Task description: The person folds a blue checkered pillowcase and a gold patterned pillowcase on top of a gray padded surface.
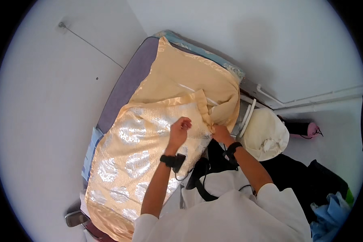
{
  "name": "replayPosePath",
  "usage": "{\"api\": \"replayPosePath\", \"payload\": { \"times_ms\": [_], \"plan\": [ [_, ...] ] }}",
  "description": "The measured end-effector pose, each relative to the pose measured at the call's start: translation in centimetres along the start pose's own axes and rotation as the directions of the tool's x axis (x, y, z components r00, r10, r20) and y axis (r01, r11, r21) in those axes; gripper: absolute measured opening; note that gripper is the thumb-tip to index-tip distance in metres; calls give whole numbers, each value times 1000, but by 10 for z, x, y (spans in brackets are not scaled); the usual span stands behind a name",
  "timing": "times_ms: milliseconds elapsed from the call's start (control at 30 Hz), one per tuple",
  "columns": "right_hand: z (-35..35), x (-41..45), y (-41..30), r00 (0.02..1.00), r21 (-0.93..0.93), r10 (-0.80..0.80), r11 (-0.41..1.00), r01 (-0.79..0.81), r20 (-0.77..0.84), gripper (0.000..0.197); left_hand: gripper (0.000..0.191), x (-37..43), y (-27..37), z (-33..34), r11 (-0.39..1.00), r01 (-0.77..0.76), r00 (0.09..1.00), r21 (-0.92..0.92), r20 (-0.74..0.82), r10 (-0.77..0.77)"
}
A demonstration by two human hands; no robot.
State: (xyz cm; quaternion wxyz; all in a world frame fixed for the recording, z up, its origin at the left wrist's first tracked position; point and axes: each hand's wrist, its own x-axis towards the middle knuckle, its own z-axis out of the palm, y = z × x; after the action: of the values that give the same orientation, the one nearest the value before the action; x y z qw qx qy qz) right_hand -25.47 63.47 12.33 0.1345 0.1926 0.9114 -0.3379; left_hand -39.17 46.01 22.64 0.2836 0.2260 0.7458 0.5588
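A gold brocade bedspread [133, 157] with shiny silver medallions lies before me, its far end folded back so that the plain tan underside [181, 72] shows. My right hand [222, 134] grips its ruffled satin border [203, 106] at the right side of the bed. Above the patterned face is my left hand [180, 128], fingers loosely curled with a gap at the thumb and nothing seen in them. Beneath the spread, a purple mattress cover [128, 80] shows along the wall. Each wrist wears a black strap with a small device.
A teal patterned cushion or folded bedding [199, 48] lies against the far wall. To the right are a cream fabric-covered object [263, 136], white pipes [308, 104], a black-and-pink roll [302, 129] and blue cloth or plastic [329, 214]. A light-blue item [91, 152] sticks out at the wall side.
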Motion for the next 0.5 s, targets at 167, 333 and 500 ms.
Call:
{"api": "replayPosePath", "payload": {
  "times_ms": [167,333,500],
  "plan": [
    [-18,-7,-47,828,245,-548,825,509,123,11,29,69,-62,-24,819,-221,975,529,120,186],
    [-59,4,-63,667,411,-645,759,505,372,14,82,122,-89,-28,680,44,837,732,344,-425],
    [-94,38,-43,694,527,-644,730,435,321,27,57,132,-29,-36,682,-15,435,731,619,-654]
  ]
}}
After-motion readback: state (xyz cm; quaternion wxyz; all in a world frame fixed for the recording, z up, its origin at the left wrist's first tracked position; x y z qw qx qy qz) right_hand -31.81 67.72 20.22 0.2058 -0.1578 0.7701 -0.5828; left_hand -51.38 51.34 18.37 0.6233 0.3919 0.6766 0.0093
